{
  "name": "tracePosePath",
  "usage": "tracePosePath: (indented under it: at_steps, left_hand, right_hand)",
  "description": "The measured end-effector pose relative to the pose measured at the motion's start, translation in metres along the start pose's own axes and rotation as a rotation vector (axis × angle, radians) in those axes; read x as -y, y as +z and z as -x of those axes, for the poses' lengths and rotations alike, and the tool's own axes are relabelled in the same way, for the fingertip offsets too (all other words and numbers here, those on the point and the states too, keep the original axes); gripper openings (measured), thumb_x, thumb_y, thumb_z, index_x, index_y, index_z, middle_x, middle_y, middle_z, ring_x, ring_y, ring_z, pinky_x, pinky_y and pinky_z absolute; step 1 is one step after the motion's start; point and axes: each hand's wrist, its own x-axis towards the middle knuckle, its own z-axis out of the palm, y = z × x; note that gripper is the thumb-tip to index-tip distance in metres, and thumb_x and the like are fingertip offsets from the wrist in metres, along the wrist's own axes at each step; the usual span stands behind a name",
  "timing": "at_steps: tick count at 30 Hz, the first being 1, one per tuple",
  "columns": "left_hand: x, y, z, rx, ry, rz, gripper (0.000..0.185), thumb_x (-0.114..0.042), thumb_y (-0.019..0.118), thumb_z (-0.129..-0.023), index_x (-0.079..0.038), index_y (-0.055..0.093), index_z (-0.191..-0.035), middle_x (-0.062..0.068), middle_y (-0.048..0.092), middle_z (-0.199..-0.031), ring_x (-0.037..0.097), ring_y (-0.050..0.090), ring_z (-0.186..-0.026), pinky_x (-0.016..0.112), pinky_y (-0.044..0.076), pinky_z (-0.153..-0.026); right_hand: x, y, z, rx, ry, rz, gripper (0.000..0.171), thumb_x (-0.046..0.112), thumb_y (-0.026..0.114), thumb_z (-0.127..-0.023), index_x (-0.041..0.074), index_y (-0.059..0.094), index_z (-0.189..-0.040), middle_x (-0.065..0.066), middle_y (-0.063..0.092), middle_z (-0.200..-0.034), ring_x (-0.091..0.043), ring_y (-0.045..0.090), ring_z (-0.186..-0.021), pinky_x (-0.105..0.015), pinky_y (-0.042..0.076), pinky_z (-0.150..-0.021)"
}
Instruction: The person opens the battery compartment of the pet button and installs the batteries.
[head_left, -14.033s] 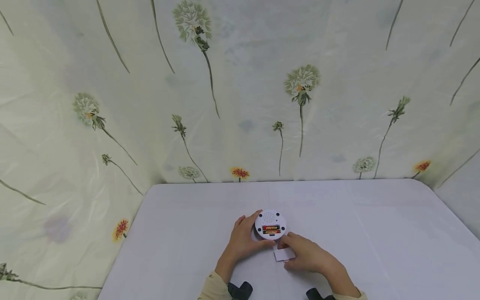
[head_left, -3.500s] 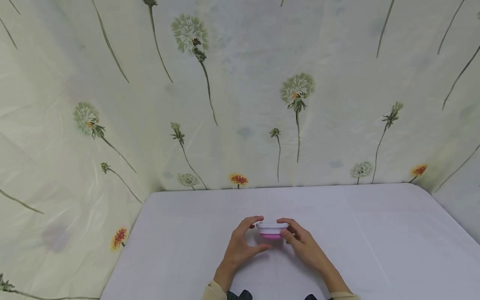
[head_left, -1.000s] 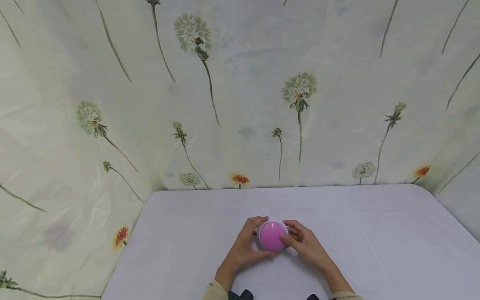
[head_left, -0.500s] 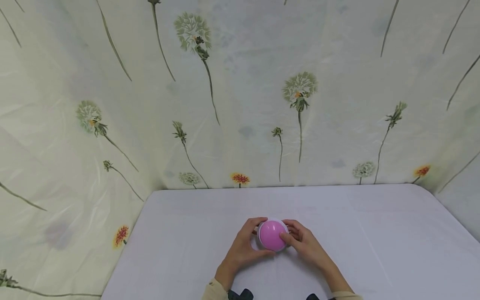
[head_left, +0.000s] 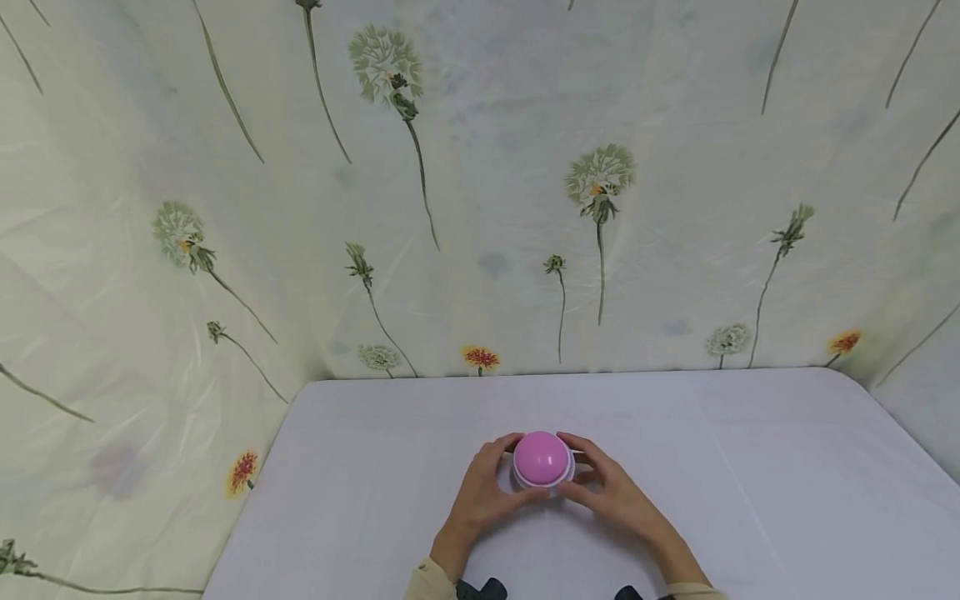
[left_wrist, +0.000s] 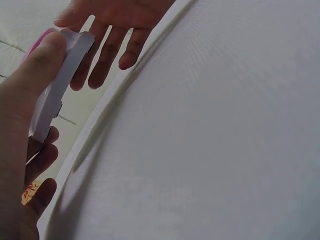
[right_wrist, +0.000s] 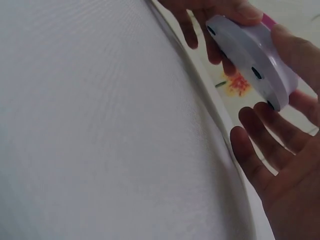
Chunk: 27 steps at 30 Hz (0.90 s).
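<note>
Between both hands is a round buzzer button with a pink dome (head_left: 542,457) and a white base, held up off the table with the dome facing up and toward the head camera. My left hand (head_left: 483,487) grips its left side, thumb at the near rim and fingers at the far rim. On the right side my right hand (head_left: 611,492) holds the rim between thumb and fingers. Both wrist views show the buzzer's white base (left_wrist: 60,85) edge-on, with small dark feet (right_wrist: 257,73) on its underside. The underside's face is mostly hidden.
A table with a white cloth (head_left: 750,467) spreads beneath the hands. Behind and to the left hangs a pale curtain (head_left: 480,167) printed with dandelions and orange flowers. Black wrist-camera mounts (head_left: 482,590) show at the near edge.
Earlier the white underside with two exposed batteries faced the camera, and a small white piece was by the right hand. The buzzer has since been turned dome-side up; just now it tilted flatter and the right thumb moved to the rim.
</note>
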Motion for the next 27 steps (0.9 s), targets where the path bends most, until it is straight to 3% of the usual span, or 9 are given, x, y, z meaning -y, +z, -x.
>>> tracePosePath:
  at_steps: [4, 11, 18, 24, 27]
  left_hand:
    - [-0.001, 0.000, -0.001, -0.011, -0.013, -0.010, 0.081, -0.066, 0.070, -0.067, -0.028, 0.046, -0.134, -0.013, 0.059, -0.124, 0.005, 0.053, -0.114, 0.038, 0.046, -0.097]
    - [-0.001, 0.000, -0.001, -0.005, -0.052, -0.062, 0.081, -0.069, 0.070, -0.066, -0.026, 0.048, -0.131, -0.013, 0.060, -0.127, 0.006, 0.054, -0.117, 0.039, 0.044, -0.098]
    - [0.001, 0.002, -0.001, 0.042, -0.130, -0.093, 0.082, -0.071, 0.069, -0.064, -0.028, 0.048, -0.130, -0.014, 0.059, -0.129, 0.011, 0.052, -0.119, 0.041, 0.039, -0.104]
    - [0.003, 0.003, -0.001, 0.061, -0.141, -0.092, 0.082, -0.070, 0.069, -0.063, -0.027, 0.048, -0.130, -0.013, 0.061, -0.127, 0.013, 0.052, -0.120, 0.042, 0.036, -0.107]
    - [0.004, 0.003, -0.001, 0.068, -0.133, -0.112, 0.083, -0.071, 0.068, -0.064, -0.027, 0.048, -0.130, -0.013, 0.062, -0.127, 0.009, 0.053, -0.119, 0.041, 0.035, -0.108]
  right_hand:
    - [-0.002, 0.000, 0.001, 0.004, 0.010, 0.016, 0.072, 0.033, 0.073, -0.081, 0.020, 0.039, -0.143, 0.004, 0.050, -0.137, -0.011, 0.055, -0.114, -0.029, 0.054, -0.087]
    - [-0.006, 0.001, -0.001, -0.036, -0.040, 0.168, 0.072, 0.038, 0.074, -0.079, 0.018, 0.042, -0.140, 0.006, 0.057, -0.129, -0.007, 0.054, -0.114, -0.027, 0.052, -0.088]
    - [-0.009, 0.004, 0.001, -0.044, -0.042, 0.245, 0.071, 0.039, 0.072, -0.081, 0.016, 0.041, -0.141, 0.002, 0.055, -0.132, -0.015, 0.051, -0.122, -0.031, 0.047, -0.099]
    - [-0.012, 0.006, 0.002, -0.070, -0.073, 0.303, 0.069, 0.037, 0.073, -0.080, 0.014, 0.044, -0.138, 0.003, 0.053, -0.131, -0.018, 0.046, -0.125, -0.022, 0.033, -0.106]
    - [-0.012, 0.007, 0.003, -0.079, -0.092, 0.313, 0.068, 0.034, 0.075, -0.079, 0.012, 0.046, -0.136, 0.002, 0.054, -0.131, -0.020, 0.045, -0.124, -0.030, 0.030, -0.105]
